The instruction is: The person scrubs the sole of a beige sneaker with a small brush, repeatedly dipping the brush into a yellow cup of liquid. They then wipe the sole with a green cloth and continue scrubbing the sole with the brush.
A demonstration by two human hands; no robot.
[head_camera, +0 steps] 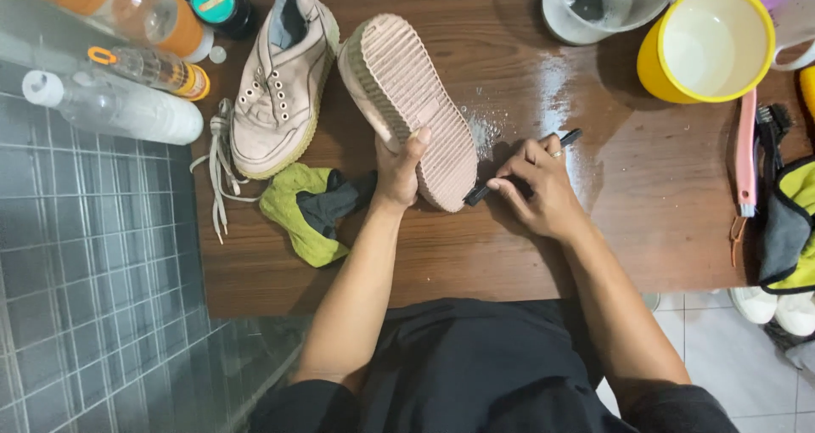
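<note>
Scrubbing the ribbed sole of a pale pink sneaker (413, 102) tipped on edge at frame centre, left hand (397, 171) clamped around its heel, right hand (536, 187) pinching a slim black brush (519, 168) against its lower edge, next stroke likely needing firm bracing.

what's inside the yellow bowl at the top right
The yellow bowl has a pale, whitish inside with nothing visible in it. Whether it holds clear water cannot be told. Its far right edge sits behind a white mug.
</note>
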